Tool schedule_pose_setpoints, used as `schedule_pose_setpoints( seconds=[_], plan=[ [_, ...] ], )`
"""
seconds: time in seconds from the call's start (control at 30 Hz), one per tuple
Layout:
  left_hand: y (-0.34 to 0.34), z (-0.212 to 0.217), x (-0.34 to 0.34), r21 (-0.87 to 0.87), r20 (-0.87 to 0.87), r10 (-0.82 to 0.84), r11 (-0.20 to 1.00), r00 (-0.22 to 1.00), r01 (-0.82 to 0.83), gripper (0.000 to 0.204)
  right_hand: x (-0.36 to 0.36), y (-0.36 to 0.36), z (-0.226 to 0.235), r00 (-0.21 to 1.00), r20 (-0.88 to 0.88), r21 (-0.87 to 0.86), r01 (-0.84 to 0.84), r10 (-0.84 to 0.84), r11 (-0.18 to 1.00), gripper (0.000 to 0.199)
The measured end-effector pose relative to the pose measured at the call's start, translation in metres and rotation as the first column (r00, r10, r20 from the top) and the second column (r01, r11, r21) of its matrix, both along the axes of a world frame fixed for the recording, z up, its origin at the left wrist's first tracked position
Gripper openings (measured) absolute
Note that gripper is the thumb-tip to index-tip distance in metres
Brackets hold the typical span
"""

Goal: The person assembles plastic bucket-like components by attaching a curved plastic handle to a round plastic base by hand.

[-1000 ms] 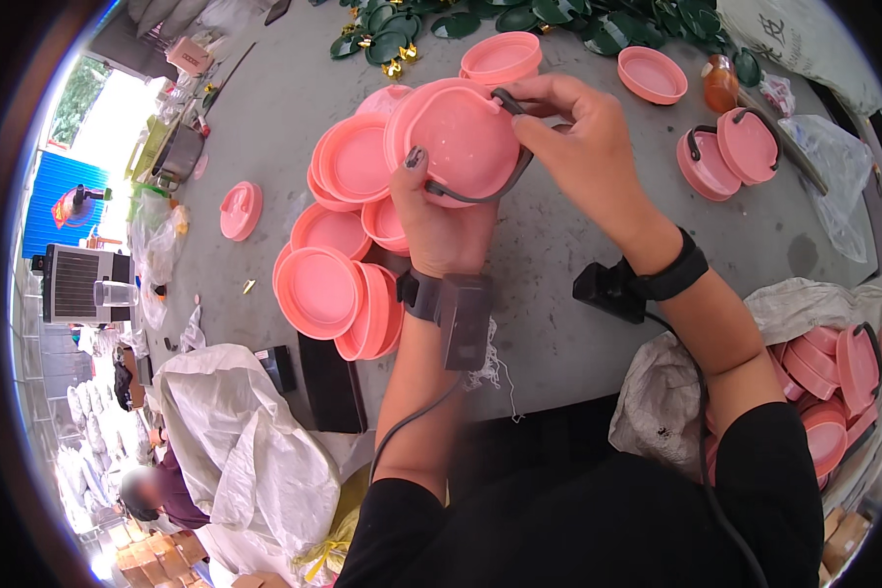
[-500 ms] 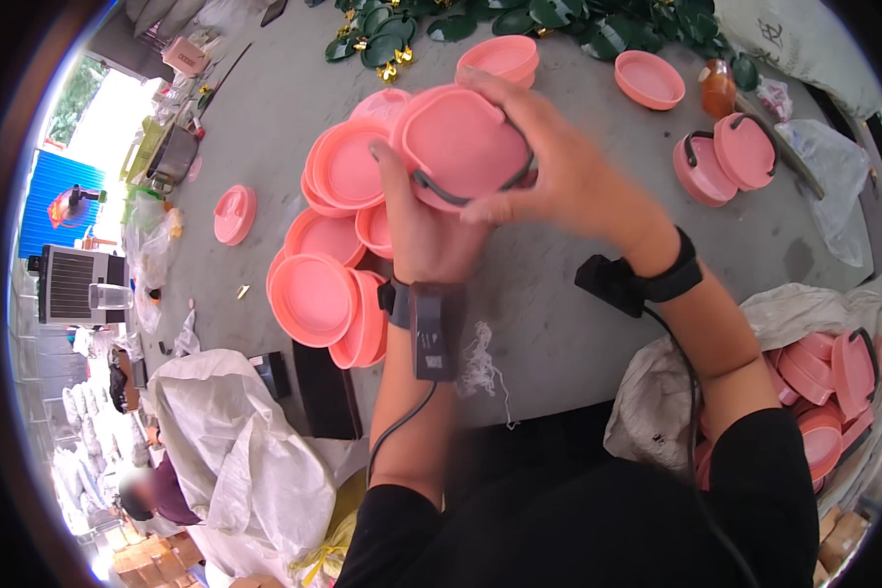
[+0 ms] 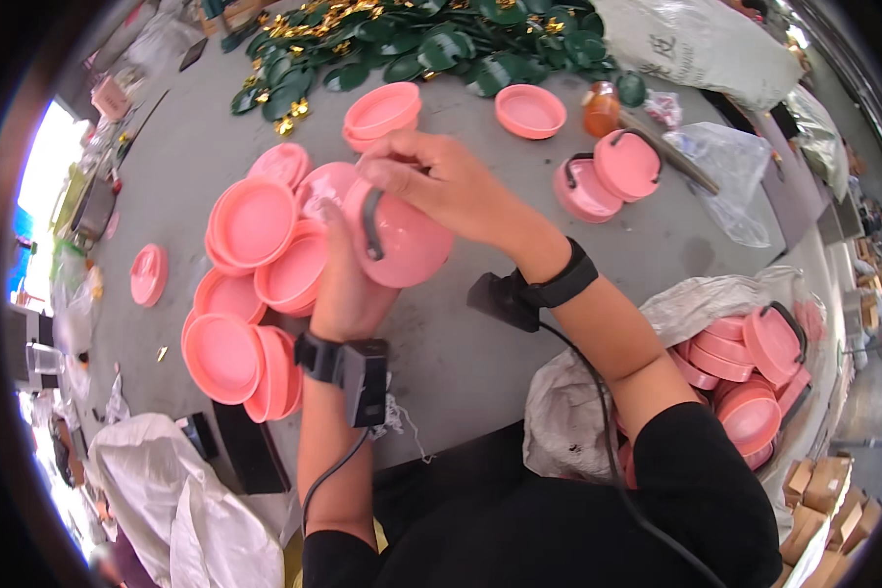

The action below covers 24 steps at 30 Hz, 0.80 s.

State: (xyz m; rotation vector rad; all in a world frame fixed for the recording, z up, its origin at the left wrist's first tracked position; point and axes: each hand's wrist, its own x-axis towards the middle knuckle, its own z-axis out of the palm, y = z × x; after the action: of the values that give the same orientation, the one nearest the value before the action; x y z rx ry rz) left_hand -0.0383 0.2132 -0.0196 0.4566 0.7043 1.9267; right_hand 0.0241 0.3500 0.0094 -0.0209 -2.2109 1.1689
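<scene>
Between my hands is a round pink container (image 3: 416, 245) with a dark grey carry handle on its side, held tilted above the table. My left hand (image 3: 351, 294) cups it from below and the left, thumb raised. My right hand (image 3: 451, 191) grips its upper edge, the fingers bent over the rim. Just behind my left thumb shows another pink piece (image 3: 329, 186), partly hidden. To the left lie several open pink round bowls (image 3: 255, 220), overlapping and stacked, with more (image 3: 223, 358) nearer me. A pink bowl pair (image 3: 382, 110) stands beyond my right hand.
Dark green discs with gold pieces (image 3: 441, 49) are heaped at the far edge. On the right are a lone pink bowl (image 3: 530, 111), an orange bottle (image 3: 601, 110), two handled pink containers (image 3: 625, 165) and a sack of pink containers (image 3: 725, 348). A pink lid (image 3: 148, 274) lies far left.
The container in my hands has been turned, so its handle now stands upright near my left thumb. My right hand has shifted to its upper edge. The whole view has swung right.
</scene>
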Motion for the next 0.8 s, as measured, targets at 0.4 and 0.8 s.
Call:
schedule_pose_setpoints(
  seconds=[0.4,0.8],
  plan=[
    [-0.021,0.021,0.011,0.089,-0.615,0.102,0.994,0.782,-0.060,0.032,0.118,0.155,0.044,0.482,0.419,0.166,0.792,-0.769,0.587,0.047],
    [-0.086,0.123,0.082,0.615,-0.235,0.006,0.776,0.972,0.144,0.010,0.083,0.188,0.021,0.760,0.218,0.265,0.557,-0.612,0.787,0.045]
  ],
)
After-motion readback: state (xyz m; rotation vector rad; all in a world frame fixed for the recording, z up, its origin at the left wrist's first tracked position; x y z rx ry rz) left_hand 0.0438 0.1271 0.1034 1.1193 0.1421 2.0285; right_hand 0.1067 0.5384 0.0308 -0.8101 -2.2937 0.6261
